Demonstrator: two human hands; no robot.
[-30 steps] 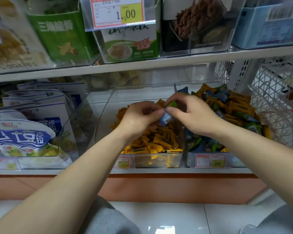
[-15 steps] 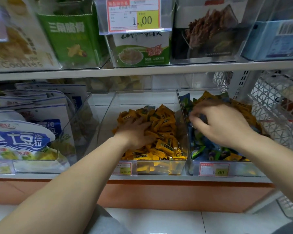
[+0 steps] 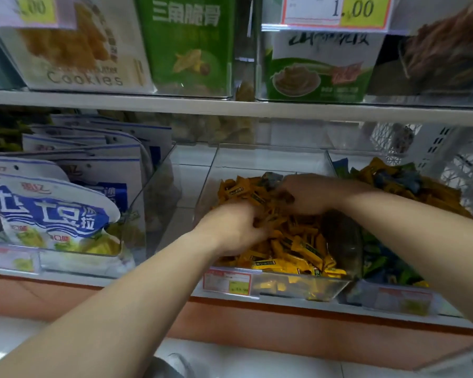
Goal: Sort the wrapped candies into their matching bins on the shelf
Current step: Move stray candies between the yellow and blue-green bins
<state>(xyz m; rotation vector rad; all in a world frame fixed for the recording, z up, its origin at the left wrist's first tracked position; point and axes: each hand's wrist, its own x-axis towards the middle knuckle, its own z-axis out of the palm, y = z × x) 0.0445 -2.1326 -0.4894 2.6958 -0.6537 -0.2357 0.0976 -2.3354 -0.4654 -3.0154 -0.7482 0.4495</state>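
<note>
The clear middle bin (image 3: 298, 287) holds a heap of yellow wrapped candies (image 3: 292, 246). Both hands are inside it. My left hand (image 3: 230, 227) lies on the near left of the heap with its fingertips buried among the yellow wrappers. My right hand (image 3: 309, 195) reaches across from the right onto the back of the heap, fingers bent down into the candies. A blue-grey candy (image 3: 271, 177) sits on top of the heap just beyond those fingers. The bin to the right (image 3: 402, 298) holds mixed yellow, blue and green candies (image 3: 393, 181). Motion blur hides what either hand holds.
White and blue snack bags (image 3: 52, 211) fill the bin at left. A white wire basket (image 3: 459, 165) stands at far right. The upper shelf (image 3: 230, 107) overhangs the bins and carries cookie and green snack boxes. Price tags hang on the bin fronts.
My right hand has moved left out of the mixed bin into the yellow bin. My left hand stays in the yellow candies. The camera has shifted closer and to the left.
</note>
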